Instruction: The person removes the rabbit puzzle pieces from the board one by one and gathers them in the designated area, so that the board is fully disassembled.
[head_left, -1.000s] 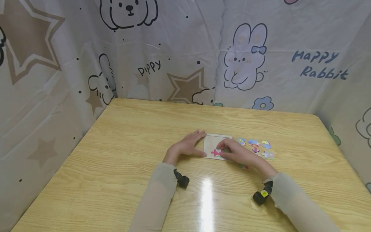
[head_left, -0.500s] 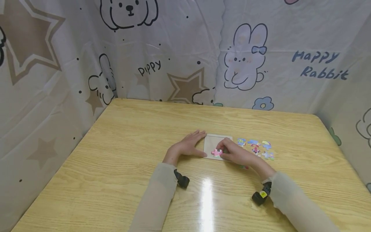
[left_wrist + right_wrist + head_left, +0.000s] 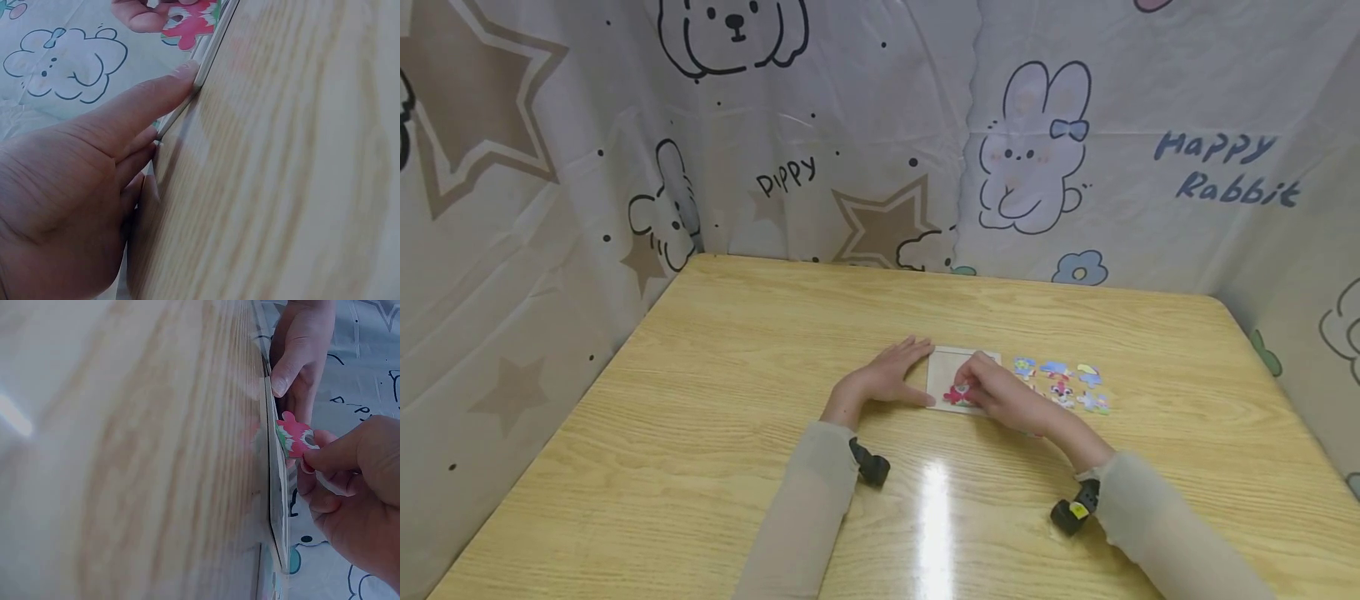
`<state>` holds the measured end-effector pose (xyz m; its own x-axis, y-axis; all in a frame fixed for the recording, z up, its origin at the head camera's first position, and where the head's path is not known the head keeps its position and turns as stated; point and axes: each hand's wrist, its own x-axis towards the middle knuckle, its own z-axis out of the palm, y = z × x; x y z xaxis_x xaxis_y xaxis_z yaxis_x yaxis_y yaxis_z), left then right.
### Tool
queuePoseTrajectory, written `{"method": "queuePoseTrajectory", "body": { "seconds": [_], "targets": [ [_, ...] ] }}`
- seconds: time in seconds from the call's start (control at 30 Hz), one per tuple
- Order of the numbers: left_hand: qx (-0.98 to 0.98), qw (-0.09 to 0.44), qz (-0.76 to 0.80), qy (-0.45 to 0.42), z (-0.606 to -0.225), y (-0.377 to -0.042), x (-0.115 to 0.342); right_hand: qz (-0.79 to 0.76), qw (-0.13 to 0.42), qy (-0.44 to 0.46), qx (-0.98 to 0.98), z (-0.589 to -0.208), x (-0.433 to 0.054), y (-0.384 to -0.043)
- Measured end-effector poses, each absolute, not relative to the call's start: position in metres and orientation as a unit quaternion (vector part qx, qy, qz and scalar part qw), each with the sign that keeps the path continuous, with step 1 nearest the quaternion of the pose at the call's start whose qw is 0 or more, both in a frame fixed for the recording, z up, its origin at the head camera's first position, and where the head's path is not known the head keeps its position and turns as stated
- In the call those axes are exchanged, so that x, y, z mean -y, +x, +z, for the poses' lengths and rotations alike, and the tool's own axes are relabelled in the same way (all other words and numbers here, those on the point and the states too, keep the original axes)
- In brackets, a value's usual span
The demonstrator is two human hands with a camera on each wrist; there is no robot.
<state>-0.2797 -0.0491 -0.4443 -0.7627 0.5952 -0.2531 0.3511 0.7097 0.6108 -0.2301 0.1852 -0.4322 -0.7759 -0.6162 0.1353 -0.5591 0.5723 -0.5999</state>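
Observation:
A pink-red jigsaw piece [image 3: 956,396] with white and green patches is pinched between the thumb and fingers of my right hand [image 3: 1011,397]. It is over the near part of a shallow, pale puzzle tray [image 3: 942,367]. In the right wrist view, the jigsaw piece [image 3: 294,437] is tilted at the tray's rim [image 3: 275,487]. My left hand [image 3: 887,372] rests along the tray's left side, thumb at the near corner and fingers spread toward the far one. The left wrist view shows that thumb [image 3: 169,90] straight against the rim. My right hand covers the tray's right part.
Several loose jigsaw pieces [image 3: 1062,393] lie right of the tray on the wooden table [image 3: 760,333], some partly behind my right hand. A printed curtain [image 3: 865,125] hangs behind the table and along its sides. Dark wrist cameras [image 3: 871,465] sit by both sleeves.
My right hand has shifted slightly left with the jigsaw piece, whose tilt has changed. My left hand has stayed at the tray's edge.

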Motion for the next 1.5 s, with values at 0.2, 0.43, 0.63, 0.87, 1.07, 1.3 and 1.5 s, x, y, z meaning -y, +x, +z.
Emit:
{"method": "queuePoseTrajectory", "body": {
  "seconds": [0.2,0.43,0.63,0.87,1.07,1.3,1.5],
  "targets": [
    [-0.897,0.224,0.276,0.263,-0.444,-0.279,0.049,-0.333,0.051,-0.307,-0.890,-0.431,-0.190,-0.228],
    [-0.898,0.224,0.270,0.267,-0.443,-0.280,0.049,-0.351,0.057,-0.275,-0.893,-0.432,-0.206,-0.223],
    [-0.896,0.222,0.272,0.272,-0.440,-0.280,0.049,-0.361,0.062,-0.258,-0.894,-0.431,-0.220,-0.216],
    [-0.895,0.222,0.274,0.273,-0.441,-0.280,0.049,-0.358,0.052,-0.255,-0.897,-0.432,-0.237,-0.206],
    [-0.895,0.222,0.275,0.271,-0.441,-0.280,0.048,-0.371,0.039,-0.253,-0.893,-0.432,-0.250,-0.198],
    [-0.895,0.221,0.274,0.274,-0.441,-0.280,0.048,-0.359,0.005,-0.259,-0.896,-0.434,-0.265,-0.191],
    [-0.895,0.223,0.276,0.271,-0.441,-0.280,0.048,-0.352,-0.015,-0.263,-0.898,-0.435,-0.277,-0.187]
  ]
}}
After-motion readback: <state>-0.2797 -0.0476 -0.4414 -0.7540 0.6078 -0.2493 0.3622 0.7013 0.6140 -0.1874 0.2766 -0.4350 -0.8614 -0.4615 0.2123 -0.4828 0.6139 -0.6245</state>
